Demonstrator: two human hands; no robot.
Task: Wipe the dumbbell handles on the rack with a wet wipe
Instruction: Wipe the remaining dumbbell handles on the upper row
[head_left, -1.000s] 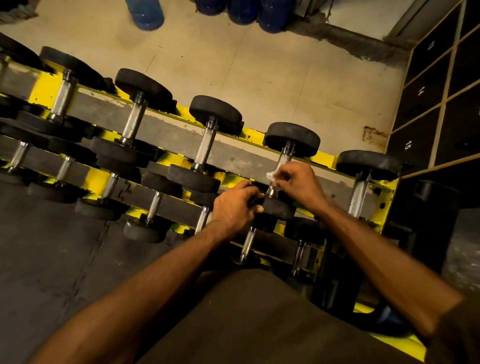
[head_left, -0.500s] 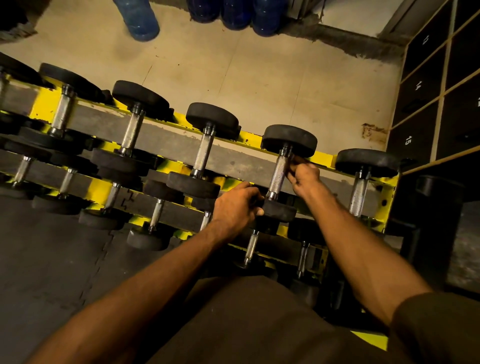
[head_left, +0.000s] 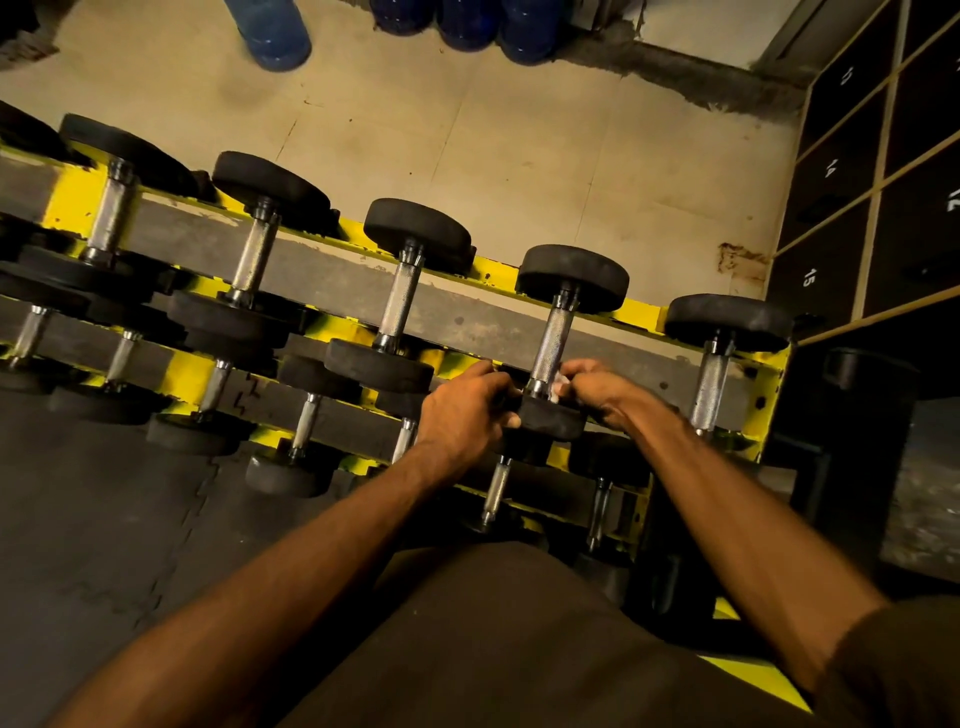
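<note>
A yellow and grey rack (head_left: 467, 317) holds rows of black dumbbells with knurled chrome handles. My left hand (head_left: 465, 410) grips the near black head (head_left: 553, 418) of the fourth dumbbell on the top row. My right hand (head_left: 597, 392) pinches a small white wet wipe (head_left: 561, 387) against the bottom end of that dumbbell's chrome handle (head_left: 553, 343). Most of the wipe is hidden inside my fingers. The upper part of the handle is bare.
Other top-row dumbbells lie left (head_left: 400, 301) and right (head_left: 714, 374) of the one I hold; smaller ones (head_left: 496, 488) sit on the lower tier. Blue water jugs (head_left: 270, 31) stand on the tiled floor behind. Numbered dark lockers (head_left: 852, 171) line the right side.
My right hand slid up the handle to its far end, then came back down to the near end with the wipe. My left hand stayed on the dumbbell's near head.
</note>
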